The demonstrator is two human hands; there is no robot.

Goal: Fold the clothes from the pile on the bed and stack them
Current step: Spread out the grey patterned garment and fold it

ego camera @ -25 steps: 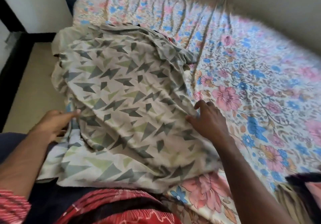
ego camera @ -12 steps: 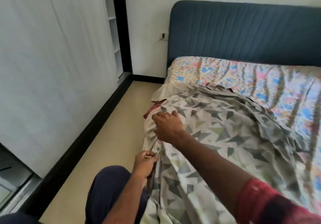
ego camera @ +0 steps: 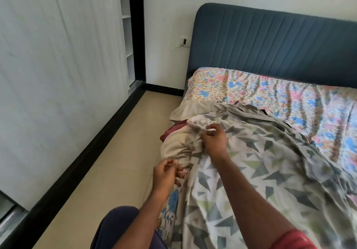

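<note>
The right hand [ego camera: 213,140] pinches the triangle-print sheet [ego camera: 260,171] at its bunched edge, centre frame. The left hand [ego camera: 165,173], below-left and nearer, has its fingers curled at that edge; whether it grips cloth I cannot tell. The edge runs between them along the bed [ego camera: 270,90] side.

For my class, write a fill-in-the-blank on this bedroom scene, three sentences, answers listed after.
1. The right hand grips the cloth printed with grey and green ____.
2. The headboard is dark ____.
3. The bedsheet carries a pattern of pink and blue ____.

Missing words: triangles; blue; flowers
</note>
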